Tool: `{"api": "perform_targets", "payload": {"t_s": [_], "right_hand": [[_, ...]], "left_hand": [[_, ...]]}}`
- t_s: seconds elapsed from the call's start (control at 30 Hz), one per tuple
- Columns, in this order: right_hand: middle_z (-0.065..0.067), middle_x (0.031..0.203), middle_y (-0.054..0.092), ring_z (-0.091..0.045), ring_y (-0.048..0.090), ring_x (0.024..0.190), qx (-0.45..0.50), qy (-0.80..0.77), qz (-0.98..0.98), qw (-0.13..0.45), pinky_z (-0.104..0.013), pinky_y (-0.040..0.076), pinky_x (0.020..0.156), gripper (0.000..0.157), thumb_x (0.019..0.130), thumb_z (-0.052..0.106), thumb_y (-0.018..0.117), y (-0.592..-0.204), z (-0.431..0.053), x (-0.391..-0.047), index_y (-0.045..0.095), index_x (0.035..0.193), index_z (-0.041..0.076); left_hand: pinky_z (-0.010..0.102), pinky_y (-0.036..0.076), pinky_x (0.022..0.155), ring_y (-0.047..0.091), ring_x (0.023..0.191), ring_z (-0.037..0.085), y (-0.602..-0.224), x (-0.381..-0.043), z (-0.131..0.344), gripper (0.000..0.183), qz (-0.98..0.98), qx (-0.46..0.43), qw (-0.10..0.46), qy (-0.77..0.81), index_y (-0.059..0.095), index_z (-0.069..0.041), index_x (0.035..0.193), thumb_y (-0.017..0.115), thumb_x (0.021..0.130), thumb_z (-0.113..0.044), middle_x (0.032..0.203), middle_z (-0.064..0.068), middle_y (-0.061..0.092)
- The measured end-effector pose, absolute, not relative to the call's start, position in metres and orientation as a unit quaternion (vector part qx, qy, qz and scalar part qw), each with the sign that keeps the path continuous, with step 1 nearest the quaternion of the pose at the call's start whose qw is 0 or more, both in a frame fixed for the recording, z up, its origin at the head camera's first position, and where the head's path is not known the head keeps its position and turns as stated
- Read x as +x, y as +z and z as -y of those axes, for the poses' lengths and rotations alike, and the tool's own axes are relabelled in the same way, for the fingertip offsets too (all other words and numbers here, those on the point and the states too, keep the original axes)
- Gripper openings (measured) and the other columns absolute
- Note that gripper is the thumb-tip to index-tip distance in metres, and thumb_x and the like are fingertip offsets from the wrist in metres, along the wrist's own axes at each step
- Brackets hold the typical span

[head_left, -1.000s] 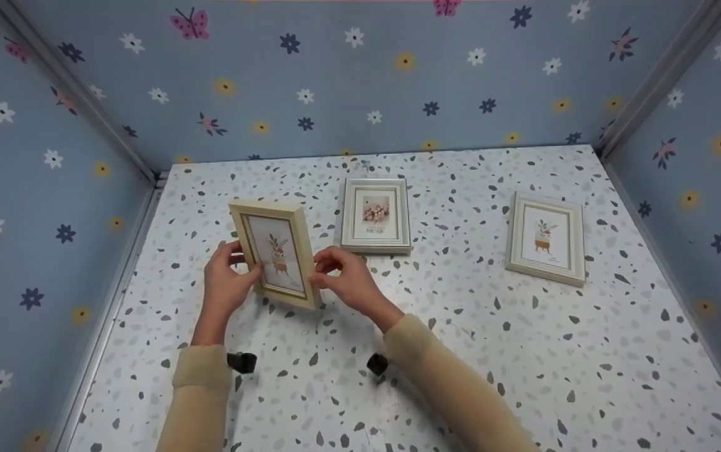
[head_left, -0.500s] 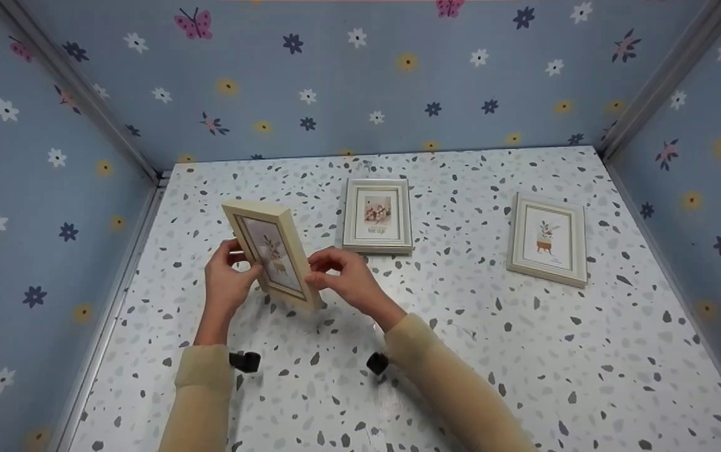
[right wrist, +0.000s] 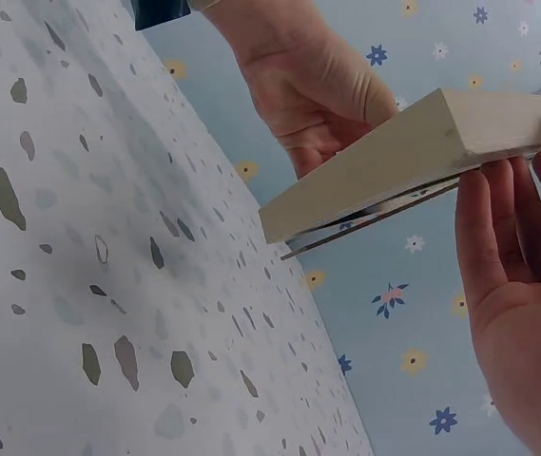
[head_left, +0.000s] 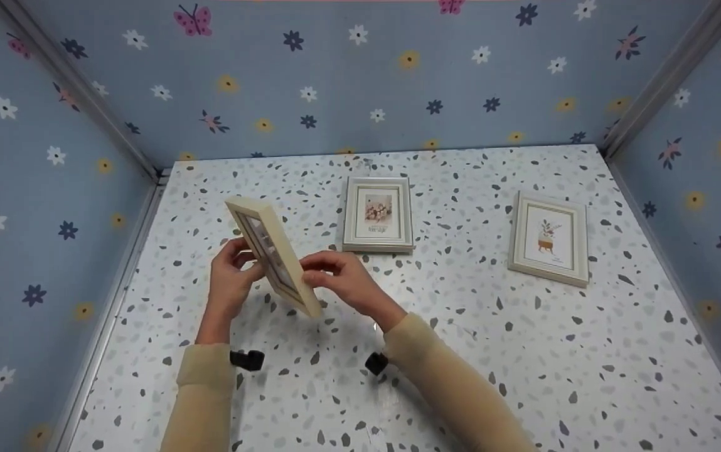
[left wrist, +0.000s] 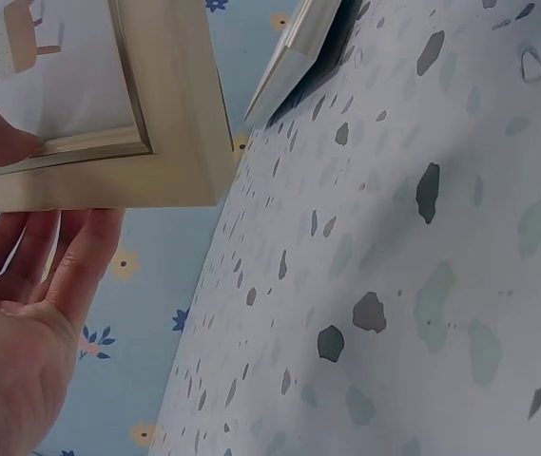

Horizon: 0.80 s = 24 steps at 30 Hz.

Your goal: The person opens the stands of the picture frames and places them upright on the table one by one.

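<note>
Both hands hold a cream picture frame (head_left: 285, 254) up on its side in the head view, its front turned toward the left hand. My left hand (head_left: 229, 282) grips the frame's left side; the left wrist view shows its thumb over the glass front and fingers behind the border (left wrist: 180, 123). The right hand (head_left: 354, 282) pinches the right edge between thumb and fingers. Beneath the frame's edge (right wrist: 375, 161) in the right wrist view, a thin strip (right wrist: 375, 221) sticks out from the back. Inside is a picture of a plant in an orange pot.
Two more picture frames lie face up on the speckled white table (head_left: 460, 351): one with a flower photo (head_left: 378, 216) at the back middle, another with a potted-plant print (head_left: 548, 238) at the right. Blue flowered walls (head_left: 347, 75) enclose the back and sides.
The held frame has turned, so its front now faces further left and its right edge shows more. Both hands keep their grip in nearly the same place.
</note>
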State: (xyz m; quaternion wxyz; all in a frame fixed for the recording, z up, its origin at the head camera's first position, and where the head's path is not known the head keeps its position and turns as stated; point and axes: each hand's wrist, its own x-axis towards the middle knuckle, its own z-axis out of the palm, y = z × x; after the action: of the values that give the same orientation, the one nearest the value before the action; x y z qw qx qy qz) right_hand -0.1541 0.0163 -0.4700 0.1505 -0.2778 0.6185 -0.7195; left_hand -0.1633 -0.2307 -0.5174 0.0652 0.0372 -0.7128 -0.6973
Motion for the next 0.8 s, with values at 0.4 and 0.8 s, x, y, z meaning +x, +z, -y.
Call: {"api": "perform_targets", "payload": {"t_s": [0.4,0.8], "right_hand": [[-0.023,0.115,0.067,-0.037,0.065,0.105,-0.271,-0.72,-0.625,0.132,-0.043,0.054,0.091,0.024,0.096,-0.004,0.061,-0.472,-0.017,-0.154,0.064,0.118,-0.013],[-0.019,0.134,0.058,-0.035,0.056,0.122,-0.223,-0.685,-0.674,0.161,-0.036,0.049,0.097,0.039,0.097,0.007,0.064,-0.512,-0.014,-0.169,0.057,0.135,-0.004]], "left_hand": [[0.038,0.059,0.079,0.061,0.105,0.027,-0.508,-0.163,0.22,0.045,0.658,0.03,0.053,-0.751,0.056,0.0,0.124,0.074,0.084,0.007,0.116,0.015,0.058],[0.038,0.058,0.078,0.059,0.108,0.03,-0.493,-0.157,0.21,0.045,0.662,0.018,0.046,-0.748,0.055,0.0,0.126,0.071,0.085,0.008,0.116,0.016,0.058]]}}
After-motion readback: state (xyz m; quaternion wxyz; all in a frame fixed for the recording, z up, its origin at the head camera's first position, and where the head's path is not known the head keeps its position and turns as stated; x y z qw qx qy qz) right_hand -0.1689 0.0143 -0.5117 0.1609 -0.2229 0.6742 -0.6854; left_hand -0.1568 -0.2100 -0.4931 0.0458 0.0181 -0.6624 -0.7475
